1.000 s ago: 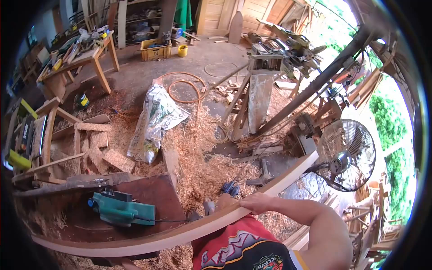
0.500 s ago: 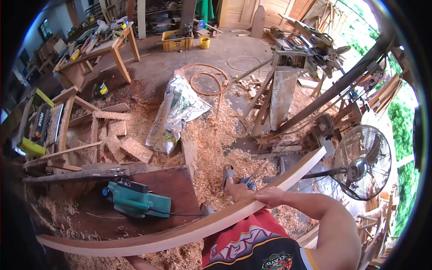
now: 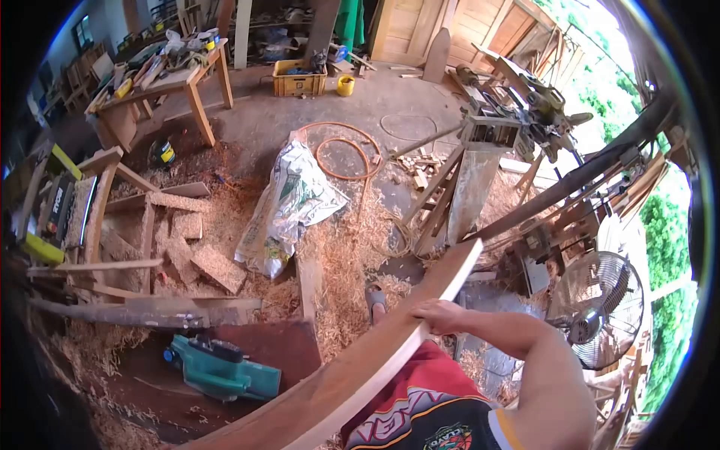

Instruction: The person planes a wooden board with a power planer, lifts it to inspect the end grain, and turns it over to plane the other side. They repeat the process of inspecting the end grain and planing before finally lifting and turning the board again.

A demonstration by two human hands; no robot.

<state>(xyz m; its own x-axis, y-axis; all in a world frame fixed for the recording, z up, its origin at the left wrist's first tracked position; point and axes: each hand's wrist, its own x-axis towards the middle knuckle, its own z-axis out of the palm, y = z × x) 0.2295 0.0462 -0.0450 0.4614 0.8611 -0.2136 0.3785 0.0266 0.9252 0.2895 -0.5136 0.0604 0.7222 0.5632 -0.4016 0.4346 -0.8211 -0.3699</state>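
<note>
A long wooden plank [image 3: 330, 382] runs slantwise in front of my body, from the bottom edge of the view up to the right. Near its upper end, my right hand [image 3: 439, 316] is closed around the edge. My left hand is out of sight, and so is the plank's lower end. Beyond the plank, a green electric planer [image 3: 221, 367] lies on a dark reddish-brown board [image 3: 296, 346].
Wood shavings [image 3: 337, 300] cover much of the floor. Ahead lies a white sack [image 3: 289, 199] beside a coiled orange hose [image 3: 347, 178]. A standing fan [image 3: 600, 311] is close on my right. At the left stands a RYOBI machine [image 3: 64, 202] near wooden frame pieces.
The plank has swung and tilted, its upper end shifting left and its lower end dropping out of view. My right hand has moved slightly left with it. The view has shifted somewhat.
</note>
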